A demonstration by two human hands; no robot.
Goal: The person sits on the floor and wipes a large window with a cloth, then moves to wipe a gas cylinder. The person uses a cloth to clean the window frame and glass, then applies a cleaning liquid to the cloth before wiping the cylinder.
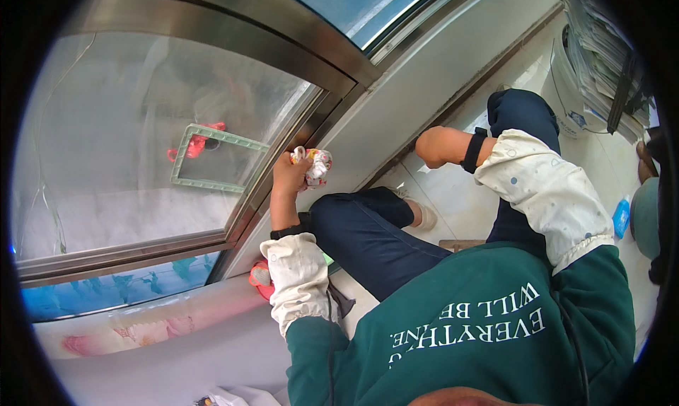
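My left hand (292,171) grips a crumpled white cloth (318,166) with a red and yellow print, close beside the metal frame (329,101) of a glass window panel (122,98). Whether the cloth touches the frame, I cannot tell. My right hand (437,147) hangs bent at the wrist near my right knee, above the foot of the white ledge (408,82). Its fingers are turned away and hidden. Both wrists wear black straps, and pale sleeve covers reach up to my green sweatshirt.
Through the glass show a pale green rectangular frame (177,156) and red items (196,146). A white bucket (575,103) and stacked papers (599,50) stand at right. A blue packet (621,219) lies on the tiled floor (456,204). A red object (261,278) sits by my left sleeve.
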